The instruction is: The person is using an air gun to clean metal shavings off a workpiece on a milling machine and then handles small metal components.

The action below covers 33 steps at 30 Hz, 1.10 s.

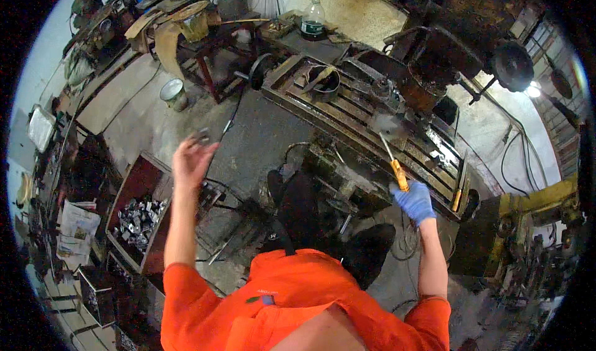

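Two hands (194, 161) (415, 202), slender tool (398, 172), grooved metal bed (349, 112)

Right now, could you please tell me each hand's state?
Left hand: pinching a small grey piece, slightly blurred.
Right hand: closed around a yellow-handled tool.

Free passage over floor (264, 124) between bin (138, 168) and slotted table (355, 120), table-side obstacles a pot (325, 95) and orange-handled tool (399, 176)

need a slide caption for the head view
Gloved right hand holding a yellow-handled tool over a slotted machine table, bare left hand apart.
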{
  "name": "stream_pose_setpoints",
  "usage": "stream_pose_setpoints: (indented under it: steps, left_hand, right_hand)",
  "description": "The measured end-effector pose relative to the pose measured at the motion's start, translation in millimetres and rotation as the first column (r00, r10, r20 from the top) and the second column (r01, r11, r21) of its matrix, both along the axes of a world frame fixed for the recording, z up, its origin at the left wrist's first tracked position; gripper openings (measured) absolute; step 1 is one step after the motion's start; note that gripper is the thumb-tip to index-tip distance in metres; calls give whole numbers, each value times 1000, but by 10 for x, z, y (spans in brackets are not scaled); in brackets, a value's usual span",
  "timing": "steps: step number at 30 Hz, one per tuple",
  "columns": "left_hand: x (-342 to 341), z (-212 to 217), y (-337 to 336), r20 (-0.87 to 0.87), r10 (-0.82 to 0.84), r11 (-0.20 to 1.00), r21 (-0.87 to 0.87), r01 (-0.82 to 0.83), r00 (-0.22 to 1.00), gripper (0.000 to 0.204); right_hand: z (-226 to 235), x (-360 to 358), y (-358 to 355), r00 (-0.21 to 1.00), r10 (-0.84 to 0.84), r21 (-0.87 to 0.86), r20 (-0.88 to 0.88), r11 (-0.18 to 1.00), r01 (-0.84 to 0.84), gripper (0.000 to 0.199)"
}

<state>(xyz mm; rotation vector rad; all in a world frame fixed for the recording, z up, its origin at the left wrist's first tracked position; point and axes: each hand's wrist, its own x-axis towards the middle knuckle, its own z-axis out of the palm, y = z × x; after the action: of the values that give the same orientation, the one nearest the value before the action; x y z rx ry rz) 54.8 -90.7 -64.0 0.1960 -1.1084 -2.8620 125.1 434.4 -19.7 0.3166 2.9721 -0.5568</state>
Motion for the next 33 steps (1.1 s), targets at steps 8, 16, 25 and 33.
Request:
stream_pose_setpoints:
  steps: [8,16,25,33]
  left_hand:
    - [-323,173,2044,-112,-408,904,87,418,906,39]
    - [-249,245,2449,-104,-537,699,-611,372,837,35]
    - [-2,511,2460,-398,-591,383,-904,-190,702,32]
    - [128,703,2610,-585,-713,381,-786,-487,387,31]
  right_hand:
    - [87,541,-337,995,81,-75,-56,993,-85,42]
    - [-22,661,-263,982,70,-80,-174,993,-85,39]
    - [-12,665,-257,961,120,-122,-248,981,-154,32]
    - [602,454,-467,834,243,-474,-495,729,-494,56]
